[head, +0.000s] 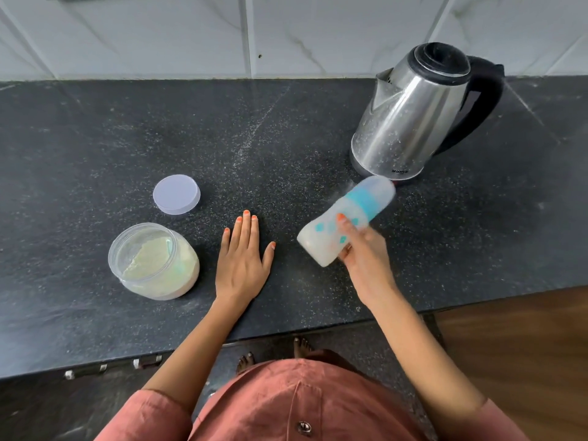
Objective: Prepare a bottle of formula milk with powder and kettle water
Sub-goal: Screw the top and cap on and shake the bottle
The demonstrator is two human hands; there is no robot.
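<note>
Powder jar [154, 261] left on counter [95, 128], lid [176, 194] behind it, kettle [413, 116] far right.

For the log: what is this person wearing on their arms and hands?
Both forearms are bare. Rust-red sleeves end near the elbows. The nails on the left hand and right hand are painted orange. No watch or bracelet shows.

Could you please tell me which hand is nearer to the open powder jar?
Left. The left hand lies flat on the counter just right of the powder jar; the right hand is farther right, holding the tilted bottle.
</note>
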